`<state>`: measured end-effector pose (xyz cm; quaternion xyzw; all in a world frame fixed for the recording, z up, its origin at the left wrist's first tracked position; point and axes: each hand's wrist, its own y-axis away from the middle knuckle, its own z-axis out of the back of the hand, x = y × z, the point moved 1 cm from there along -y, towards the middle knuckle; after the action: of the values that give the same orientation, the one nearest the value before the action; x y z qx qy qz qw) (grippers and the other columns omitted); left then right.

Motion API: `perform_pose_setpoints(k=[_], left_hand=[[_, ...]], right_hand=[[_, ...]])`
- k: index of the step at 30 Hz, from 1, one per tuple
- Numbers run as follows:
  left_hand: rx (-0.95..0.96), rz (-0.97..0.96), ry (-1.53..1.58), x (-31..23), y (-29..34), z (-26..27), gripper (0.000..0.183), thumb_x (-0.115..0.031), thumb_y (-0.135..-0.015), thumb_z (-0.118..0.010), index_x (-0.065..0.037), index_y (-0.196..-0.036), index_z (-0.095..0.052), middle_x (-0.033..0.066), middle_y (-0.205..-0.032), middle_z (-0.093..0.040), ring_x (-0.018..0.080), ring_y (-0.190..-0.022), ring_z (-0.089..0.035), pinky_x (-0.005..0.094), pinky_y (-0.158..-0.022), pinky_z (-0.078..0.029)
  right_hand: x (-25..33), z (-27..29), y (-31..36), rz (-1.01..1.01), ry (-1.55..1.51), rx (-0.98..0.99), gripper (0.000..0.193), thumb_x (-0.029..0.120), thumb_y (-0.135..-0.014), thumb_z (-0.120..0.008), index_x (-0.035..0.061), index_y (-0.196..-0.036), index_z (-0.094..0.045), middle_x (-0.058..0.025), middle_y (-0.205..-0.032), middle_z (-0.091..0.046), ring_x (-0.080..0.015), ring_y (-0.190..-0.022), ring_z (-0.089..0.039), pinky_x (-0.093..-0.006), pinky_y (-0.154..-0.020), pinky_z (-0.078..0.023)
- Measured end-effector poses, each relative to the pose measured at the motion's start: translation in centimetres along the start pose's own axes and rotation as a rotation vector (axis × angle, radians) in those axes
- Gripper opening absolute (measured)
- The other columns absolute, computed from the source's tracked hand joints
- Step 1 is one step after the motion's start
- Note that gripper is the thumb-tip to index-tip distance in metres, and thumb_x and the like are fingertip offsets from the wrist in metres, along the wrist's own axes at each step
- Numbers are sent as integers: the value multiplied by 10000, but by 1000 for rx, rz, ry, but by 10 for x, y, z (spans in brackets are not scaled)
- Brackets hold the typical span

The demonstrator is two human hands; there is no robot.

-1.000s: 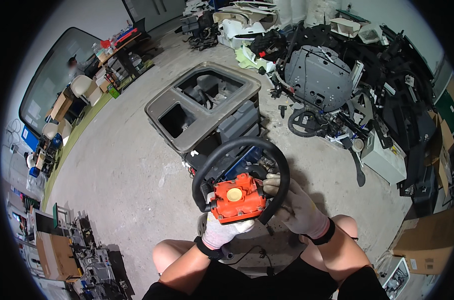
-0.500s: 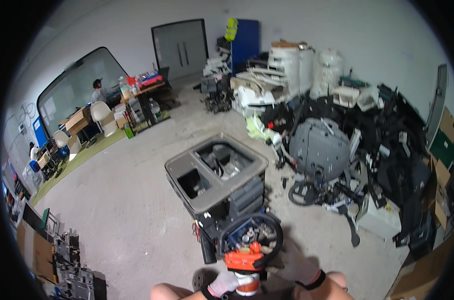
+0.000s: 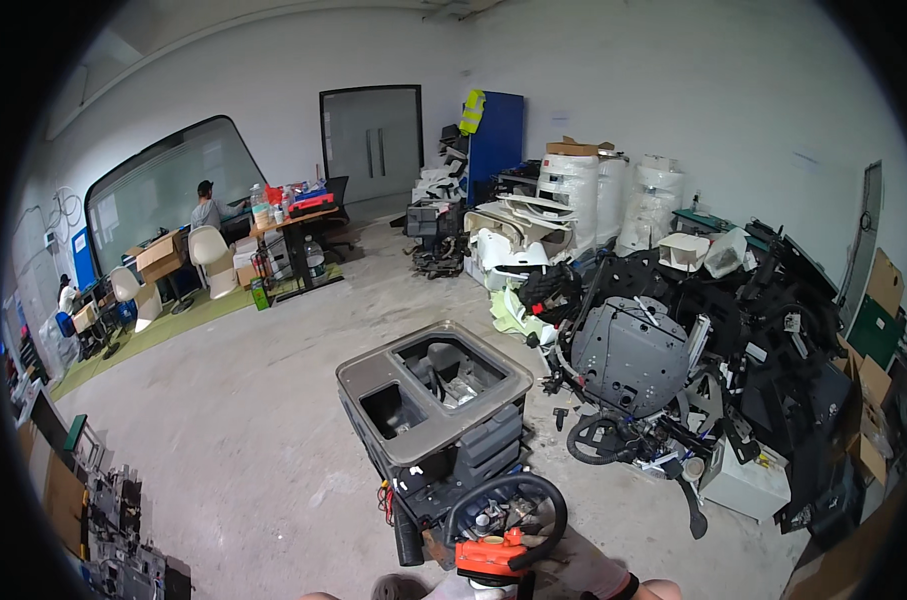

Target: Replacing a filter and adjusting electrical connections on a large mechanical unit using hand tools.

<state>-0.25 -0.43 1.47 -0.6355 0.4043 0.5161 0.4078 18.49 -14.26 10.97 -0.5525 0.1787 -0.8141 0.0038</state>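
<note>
A black steering wheel (image 3: 554, 506) stands just in front of me at the bottom edge, fixed to a dark grey dismantled console unit (image 3: 428, 400) with open wells on top. An orange power tool (image 3: 488, 555) sits against the wheel's hub. My left hand (image 3: 463, 592), in a white glove, shows only as a sliver under the tool and grips it. My right hand (image 3: 588, 578), with a black wristband, is at the wheel's lower right; its fingers are cut off by the frame edge.
A big heap of black and grey vehicle parts (image 3: 673, 360) fills the right side. White wrapped rolls (image 3: 573, 190) and a blue cabinet (image 3: 493, 135) stand at the back. People sit at desks (image 3: 208, 205) far left. Small parts (image 3: 113, 520) lie lower left.
My view has tilted up from the wheel to the room. The wheel, the tool and both hands have slid down to the bottom edge.
</note>
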Motion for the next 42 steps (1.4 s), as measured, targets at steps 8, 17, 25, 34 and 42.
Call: perform_pose_setpoints(k=[8, 17, 25, 34, 42], left_hand=[[54, 122, 41, 13, 8, 0, 484, -210, -889, -688, -38, -1304, -506, 134, -1169, -593, 226, -1084, -562, 336, -922, -458], [226, -170, -50, -14, 8, 1, 132, -108, -961, -542, -46, -890, -634, 31, -717, -600, 176, -660, -571, 319, -575, -451], [-26, -263, -75, -91, -10, 14, 171, -183, -939, -588, -39, -1030, -603, 53, -906, -590, 187, -841, -555, 342, -731, -431], [21, -219, -14, -123, -38, 30, 369, -267, -915, -640, -30, -1188, -568, 79, -1120, -579, 201, -1043, -536, 369, -908, -408], [33, -13, 46, -55, -20, -17, 561, -342, -893, -686, -22, -1329, -537, 101, -1309, -568, 213, -1224, -520, 392, -1064, -388]], right_hand=[[-3, 3, -1, 78, 175, 38, 438, 91, -896, -645, 58, -1329, -589, -146, -1378, -536, -298, -1333, -431, -441, -1148, -285], [17, -2, 5, -73, 68, -1, 421, 11, -863, -587, -3, -1284, -572, -174, -1317, -571, -309, -1240, -527, -401, -1059, -398], [26, -14, 9, -175, -160, -5, 451, 20, -882, -477, -16, -1328, -537, -176, -1303, -598, -310, -1255, -521, -387, -1087, -370], [-18, -10, 10, 36, 90, -47, 436, 42, -904, -566, 31, -1339, -534, -153, -1349, -544, -300, -1297, -471, -421, -1127, -323], [-16, -15, 4, 127, 87, -207, 367, 113, -943, -605, 71, -1302, -541, -152, -1373, -468, -324, -1302, -438, -431, -1106, -330]])
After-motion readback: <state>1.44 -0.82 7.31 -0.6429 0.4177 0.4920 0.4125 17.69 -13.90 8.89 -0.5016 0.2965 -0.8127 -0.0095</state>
